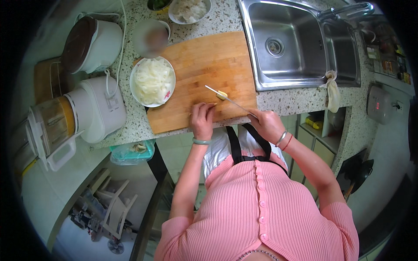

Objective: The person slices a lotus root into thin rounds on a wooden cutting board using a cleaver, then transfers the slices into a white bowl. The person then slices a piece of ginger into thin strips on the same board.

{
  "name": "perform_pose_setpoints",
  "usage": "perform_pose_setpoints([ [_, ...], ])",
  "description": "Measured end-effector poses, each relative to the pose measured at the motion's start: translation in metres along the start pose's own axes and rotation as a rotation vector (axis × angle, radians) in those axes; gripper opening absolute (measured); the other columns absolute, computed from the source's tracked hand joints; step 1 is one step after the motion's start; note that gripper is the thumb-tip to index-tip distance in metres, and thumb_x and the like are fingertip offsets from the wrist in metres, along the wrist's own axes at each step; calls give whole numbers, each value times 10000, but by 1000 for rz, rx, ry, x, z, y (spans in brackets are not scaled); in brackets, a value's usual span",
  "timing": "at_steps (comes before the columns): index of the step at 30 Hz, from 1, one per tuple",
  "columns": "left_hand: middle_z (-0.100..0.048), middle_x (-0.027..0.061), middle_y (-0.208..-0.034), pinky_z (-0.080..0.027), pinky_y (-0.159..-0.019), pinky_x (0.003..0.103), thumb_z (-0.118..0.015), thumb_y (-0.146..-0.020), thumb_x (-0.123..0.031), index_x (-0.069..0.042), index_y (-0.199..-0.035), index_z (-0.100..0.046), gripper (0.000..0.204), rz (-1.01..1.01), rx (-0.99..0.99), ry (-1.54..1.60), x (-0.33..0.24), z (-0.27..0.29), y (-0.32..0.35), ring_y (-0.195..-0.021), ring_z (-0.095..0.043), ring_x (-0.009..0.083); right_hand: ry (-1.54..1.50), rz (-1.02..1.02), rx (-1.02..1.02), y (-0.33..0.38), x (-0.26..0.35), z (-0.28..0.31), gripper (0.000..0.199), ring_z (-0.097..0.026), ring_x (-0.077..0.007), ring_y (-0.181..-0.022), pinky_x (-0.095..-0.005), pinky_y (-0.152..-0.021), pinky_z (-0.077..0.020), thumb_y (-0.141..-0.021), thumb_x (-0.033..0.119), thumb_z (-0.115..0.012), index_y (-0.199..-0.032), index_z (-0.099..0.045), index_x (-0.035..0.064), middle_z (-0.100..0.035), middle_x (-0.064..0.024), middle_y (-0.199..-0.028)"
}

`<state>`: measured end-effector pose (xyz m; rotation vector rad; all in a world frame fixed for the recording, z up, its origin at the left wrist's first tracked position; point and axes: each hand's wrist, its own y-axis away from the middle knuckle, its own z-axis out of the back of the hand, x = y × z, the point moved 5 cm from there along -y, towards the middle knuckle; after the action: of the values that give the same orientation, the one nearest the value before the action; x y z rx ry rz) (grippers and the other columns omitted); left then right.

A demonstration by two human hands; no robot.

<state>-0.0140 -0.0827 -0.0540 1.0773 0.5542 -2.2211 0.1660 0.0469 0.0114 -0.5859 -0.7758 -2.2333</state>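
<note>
On the wooden cutting board (191,61), a small pale-yellow piece (222,95), perhaps ginger, lies against the blade of a knife (235,104). My right hand (268,126) is closed round the knife's handle, with the blade pointing left and away from me. Close to the board's front edge, my left hand (202,121) has its fingers bent together, the tips near the board. Whatever those fingertips may hold is too small to make out. To the left, a white plate (134,90) heaped with pale, thin slices (153,78) sits partly over the board.
A steel sink (287,78) with a tap (348,9) lies right of the board; a cloth (332,93) hangs at its edge. Behind the plate stand a bowl (141,37) and another bowl (207,16) of white food. White kitchen appliances (102,104) line the left side.
</note>
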Motion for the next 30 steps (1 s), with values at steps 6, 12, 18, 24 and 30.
perform_pose_setpoints([
  [6,-653,56,-950,-554,-694,274,-628,-965,-184,-24,-1094,-634,205,751,27,901,27,-5,-25,-787,-649,135,45,-13,-144,-14,-1,15,291,-652,-379,-734,-480,-655,-526,-846,116,-637,-1135,-614,89,-673,-186,-850],
  [12,-652,63,-1066,-553,-807,280,-587,-981,-134,-30,-1201,-602,244,821,61,1234,3,-1,-63,-909,-636,144,-157,-155,-2,-40,11,13,155,-617,-412,-679,-457,-610,-497,-889,162,-617,-1002,-676,75,-659,-173,-728],
  [18,-648,77,-1078,-555,-855,306,-610,-962,-127,-30,-1197,-600,254,751,20,1384,6,21,-144,-927,-629,149,-901,-436,206,-62,31,18,262,-439,-80,-436,-262,-409,-368,-970,233,-575,-820,-546,21,-491,-9,-565],
  [24,-663,63,-933,-582,-601,276,-653,-922,-117,-15,-1093,-613,204,638,-239,1126,44,34,-299,-661,-658,175,-994,-416,124,-106,64,27,254,-415,-84,-432,-257,-412,-369,-972,220,-581,-824,-527,21,-486,-15,-581],
  [30,-644,182,-976,-640,-688,360,-623,-904,-47,78,-1162,-538,299,747,-396,1089,96,16,-388,-764,-700,309,-1021,-424,110,-113,65,24,243,-479,-102,-434,-268,-403,-396,-974,217,-553,-858,-545,4,-514,-22,-586],
])
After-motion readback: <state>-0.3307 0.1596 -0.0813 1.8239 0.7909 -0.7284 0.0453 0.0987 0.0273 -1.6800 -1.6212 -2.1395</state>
